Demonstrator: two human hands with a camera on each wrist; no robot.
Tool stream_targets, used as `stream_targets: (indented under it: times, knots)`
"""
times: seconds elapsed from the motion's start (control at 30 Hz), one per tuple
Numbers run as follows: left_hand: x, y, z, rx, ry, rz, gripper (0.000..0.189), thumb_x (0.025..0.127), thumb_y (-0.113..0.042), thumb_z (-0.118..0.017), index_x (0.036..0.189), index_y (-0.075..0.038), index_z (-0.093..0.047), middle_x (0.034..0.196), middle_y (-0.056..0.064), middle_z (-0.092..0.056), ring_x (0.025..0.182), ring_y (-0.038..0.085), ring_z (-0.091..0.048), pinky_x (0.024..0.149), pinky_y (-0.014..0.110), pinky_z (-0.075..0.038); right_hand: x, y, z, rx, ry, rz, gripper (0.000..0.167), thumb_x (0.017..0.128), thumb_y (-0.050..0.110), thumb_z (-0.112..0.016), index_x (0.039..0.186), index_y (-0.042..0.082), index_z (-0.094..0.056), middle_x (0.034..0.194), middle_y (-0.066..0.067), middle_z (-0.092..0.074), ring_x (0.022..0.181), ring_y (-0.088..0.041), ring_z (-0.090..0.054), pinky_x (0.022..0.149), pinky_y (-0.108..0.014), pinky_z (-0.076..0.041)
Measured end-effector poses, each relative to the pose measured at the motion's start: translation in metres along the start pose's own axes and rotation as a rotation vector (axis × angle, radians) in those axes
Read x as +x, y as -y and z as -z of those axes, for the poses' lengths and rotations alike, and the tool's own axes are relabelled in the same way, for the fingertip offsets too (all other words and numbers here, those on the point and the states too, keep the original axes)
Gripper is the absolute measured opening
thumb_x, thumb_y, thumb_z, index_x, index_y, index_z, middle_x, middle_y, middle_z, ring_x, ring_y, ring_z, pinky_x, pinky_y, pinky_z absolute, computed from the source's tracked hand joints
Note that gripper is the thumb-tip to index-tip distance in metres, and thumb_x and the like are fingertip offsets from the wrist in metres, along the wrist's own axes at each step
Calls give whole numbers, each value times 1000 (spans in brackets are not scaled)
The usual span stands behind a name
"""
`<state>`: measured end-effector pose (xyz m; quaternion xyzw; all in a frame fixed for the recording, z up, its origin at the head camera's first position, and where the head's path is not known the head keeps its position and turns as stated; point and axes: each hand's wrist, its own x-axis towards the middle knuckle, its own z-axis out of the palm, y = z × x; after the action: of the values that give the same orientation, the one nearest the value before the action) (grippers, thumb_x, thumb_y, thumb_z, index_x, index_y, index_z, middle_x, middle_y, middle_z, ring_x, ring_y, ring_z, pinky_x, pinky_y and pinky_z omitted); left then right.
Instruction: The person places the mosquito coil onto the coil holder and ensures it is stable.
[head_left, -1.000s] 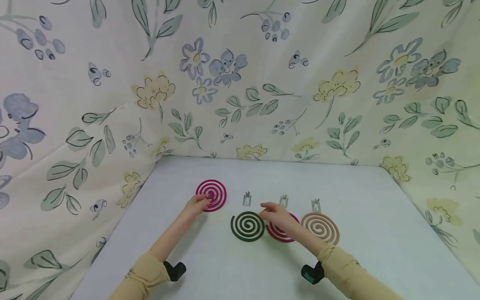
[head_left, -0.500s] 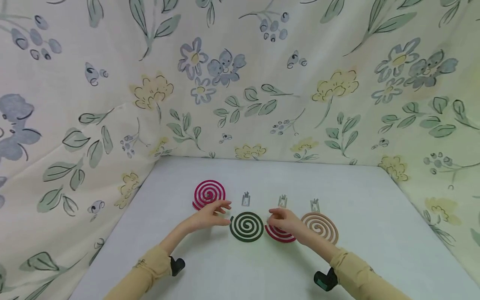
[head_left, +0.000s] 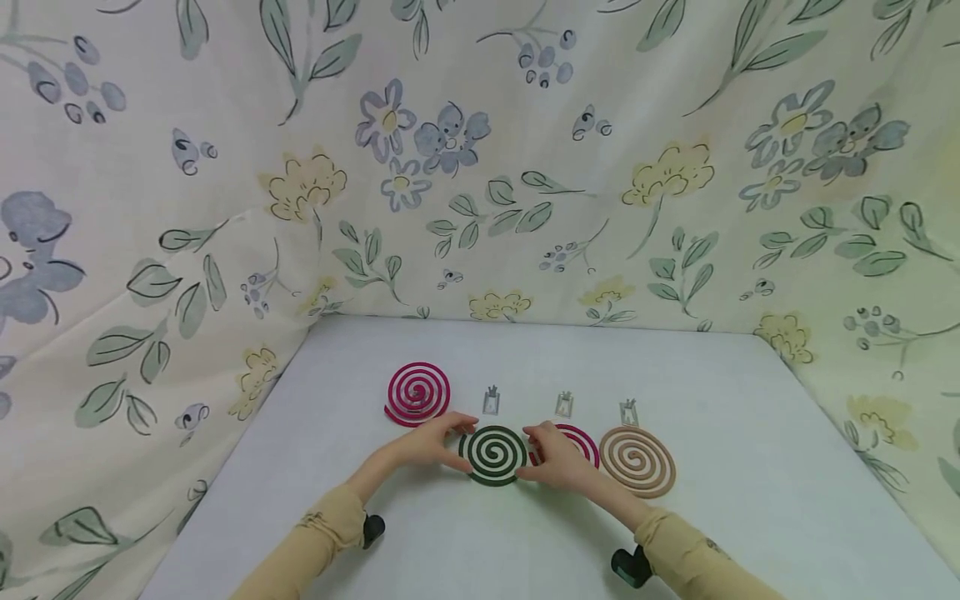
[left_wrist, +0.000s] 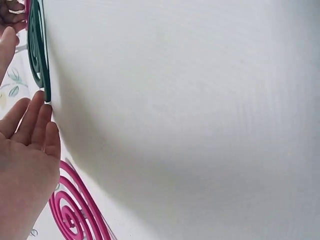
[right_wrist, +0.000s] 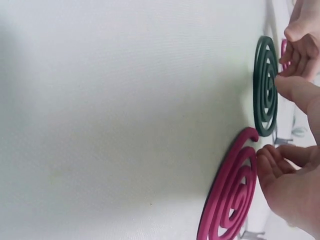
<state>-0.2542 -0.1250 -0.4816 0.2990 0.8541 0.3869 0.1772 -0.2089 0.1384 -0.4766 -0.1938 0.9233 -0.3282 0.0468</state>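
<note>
A dark green mosquito coil (head_left: 492,454) lies flat between my two hands on the white table. My left hand (head_left: 429,442) is at its left side, thumb and fingers spread apart, fingertips right at the rim. In the left wrist view the fingers of that left hand (left_wrist: 30,145) are loosely bent below the coil's edge. My right hand (head_left: 558,460) reaches its right side. The thumb of the right hand (right_wrist: 295,185) meets the green rim in the right wrist view, while its fingers bend loosely beside a magenta coil (right_wrist: 226,172), partly covered in the head view.
Another magenta coil (head_left: 417,393) sits at the back left, with a metal stand showing at its centre. Small metal stands (head_left: 491,402) line up behind the green coil and to its right. A tan coil (head_left: 637,462) lies at the right. Floral cloth (head_left: 480,208) hangs behind the table.
My left hand has left the back-left magenta coil and come right and forward to the green coil. My right hand has lowered and shifted left to the green coil's right rim.
</note>
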Motion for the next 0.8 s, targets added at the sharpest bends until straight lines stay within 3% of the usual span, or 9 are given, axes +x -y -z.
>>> stream_targets:
  times: [0.2,0.47,0.67,0.8]
  knots:
    - [-1,2,-3,28,-24,-33,74,73,-21,-81,135,-2,-46,124,8,-58,117,25,-51,106,44,-38,3,0,-5,-73,-3,50,71,67,26,-85,121,-9,-55,99,-11,-55,85,-15,-50,73,-28,-47]
    - [-3,8,-3,116,-2,-66,77,70,-21,-84,136,-5,-47,124,4,-54,120,20,-49,108,40,-36,7,2,-7,-136,38,98,73,62,23,-87,118,-12,-56,100,-13,-54,92,-18,-51,84,-39,-50]
    - [-2,9,-4,140,3,-104,75,71,-21,-83,135,-4,-48,123,6,-51,119,22,-49,107,39,-37,8,5,-6,-139,47,96,67,63,22,-87,115,-10,-59,99,-12,-53,91,-17,-49,81,-35,-49]
    - [0,8,-4,126,6,-86,75,70,-20,-84,135,-5,-49,122,4,-50,119,20,-49,107,38,-37,8,5,-5,-121,56,88,66,63,22,-87,115,-9,-60,99,-12,-52,91,-18,-49,78,-32,-48]
